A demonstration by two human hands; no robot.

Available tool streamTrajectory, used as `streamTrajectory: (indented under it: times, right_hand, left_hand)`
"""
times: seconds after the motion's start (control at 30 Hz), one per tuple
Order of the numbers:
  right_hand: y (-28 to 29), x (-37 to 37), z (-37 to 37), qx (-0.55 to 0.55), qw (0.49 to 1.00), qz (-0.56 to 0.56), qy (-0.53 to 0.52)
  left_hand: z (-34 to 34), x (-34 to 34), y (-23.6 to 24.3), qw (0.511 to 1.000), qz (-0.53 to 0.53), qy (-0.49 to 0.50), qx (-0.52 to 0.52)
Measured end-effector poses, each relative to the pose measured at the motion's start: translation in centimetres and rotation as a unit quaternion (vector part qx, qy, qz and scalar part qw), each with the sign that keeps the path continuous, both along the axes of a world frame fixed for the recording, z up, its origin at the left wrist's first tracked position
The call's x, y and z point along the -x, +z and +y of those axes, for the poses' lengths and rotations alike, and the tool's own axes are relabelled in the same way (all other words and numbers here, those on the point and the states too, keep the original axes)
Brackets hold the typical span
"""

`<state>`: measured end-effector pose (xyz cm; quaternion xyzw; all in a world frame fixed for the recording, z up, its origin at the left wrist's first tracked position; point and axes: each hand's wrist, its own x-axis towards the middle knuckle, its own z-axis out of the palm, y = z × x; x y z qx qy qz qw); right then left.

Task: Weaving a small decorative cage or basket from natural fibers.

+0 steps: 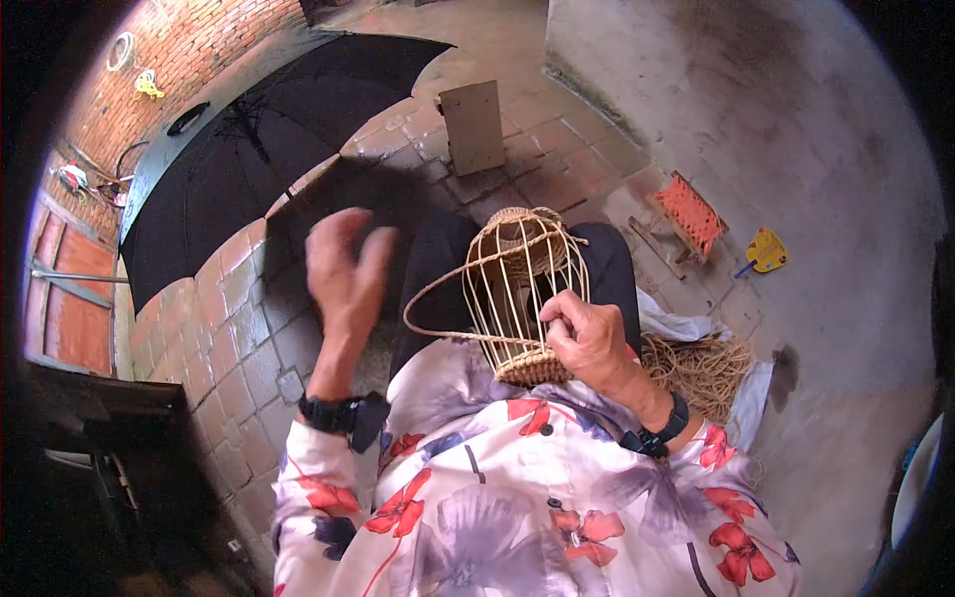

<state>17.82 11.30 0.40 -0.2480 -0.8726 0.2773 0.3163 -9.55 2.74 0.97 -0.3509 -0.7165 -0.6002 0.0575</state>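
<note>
A wicker cage (522, 245) with thin upright rods, a woven top and a woven base rests on my lap between my dark-clad knees. A loop of twisted fibre cord (423, 325) arches out to its left. My right hand (585, 338) has its fingers closed at the near rods on the cage's right side. My left hand (346, 269) is raised left of the cage, apart from it, slightly blurred, with fingers and thumb apart and nothing in them.
A large open black umbrella (199, 199) lies at left by a brick wall. A board (473, 129) stands ahead on the tiled floor. An orange-corded stool (688, 217), a yellow fan (766, 251) and a pile of fibre cord (696, 378) on white cloth are at right, beside a concrete wall.
</note>
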Motion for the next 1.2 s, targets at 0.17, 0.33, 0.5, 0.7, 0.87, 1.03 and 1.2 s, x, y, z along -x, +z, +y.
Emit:
streamTrajectory:
  times: [0.17,0.33,0.5,0.7,0.87,1.03,1.2]
  right_hand:
    - [-0.2,0.5,0.0,0.009,1.000,0.013,0.022]
    - [0.0,0.1,0.3,0.028,0.999,0.033,0.009]
    - [-0.1,-0.5,0.8,0.023,0.999,0.039,0.008]
    - [-0.2,-0.4,0.6,0.027,0.999,0.038,0.012]
    - [-0.2,0.3,0.2,0.036,0.998,0.036,0.029]
    - [-0.4,-0.9,0.9,0.036,0.999,0.040,0.001]
    - [-0.3,-0.5,0.7,0.011,0.998,0.058,0.027]
  left_hand:
    - [3.5,-5.8,1.2,0.879,0.242,-0.291,0.291]
    - [0.6,-3.9,-1.1,0.937,0.200,-0.190,0.213]
    - [-11.2,5.9,-4.1,0.834,0.156,-0.074,0.524]
    - [-1.8,-0.2,-0.4,0.937,0.133,-0.181,0.267]
    - [4.1,-5.4,-0.9,0.917,0.196,-0.278,0.211]
    - [-1.8,0.3,-3.0,0.942,0.125,-0.183,0.252]
    - [-25.9,17.0,-14.5,0.734,0.121,0.153,0.651]
